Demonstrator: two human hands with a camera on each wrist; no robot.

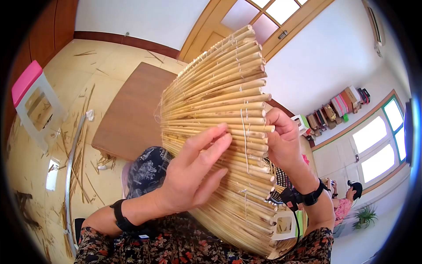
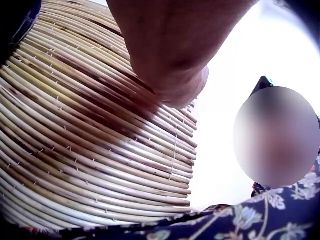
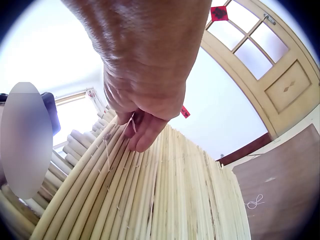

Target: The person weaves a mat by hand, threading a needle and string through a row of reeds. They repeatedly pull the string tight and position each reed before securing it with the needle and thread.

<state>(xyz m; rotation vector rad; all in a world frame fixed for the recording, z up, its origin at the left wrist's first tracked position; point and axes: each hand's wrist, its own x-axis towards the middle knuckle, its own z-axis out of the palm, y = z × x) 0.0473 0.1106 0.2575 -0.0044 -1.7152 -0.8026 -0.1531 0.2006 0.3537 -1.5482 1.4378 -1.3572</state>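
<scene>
A mat of pale reeds (image 1: 211,105) (image 2: 90,120) (image 3: 170,185), bound with white thread, stands tilted across the person's lap. The left hand (image 1: 193,171) (image 2: 175,75) rests on its near face, index and middle fingers extended and tips touching the reeds; in the left wrist view its fingertips are hidden. At the mat's right edge the right hand (image 1: 283,138) (image 3: 145,90) grips the reed ends with curled fingers. A white thread (image 3: 108,157) lies over the reeds below that hand, and another piece runs up between its fingers. A long thread (image 1: 245,141) crosses the near face.
Behind the mat is a brown board (image 1: 132,110) on the floor. A pink-topped stool (image 1: 27,83), a long metal strip (image 1: 74,171) and scattered reed pieces are at the left. Another person (image 1: 345,204) sits at the right, near a plant (image 1: 365,215); boxes (image 1: 336,108) line the wall.
</scene>
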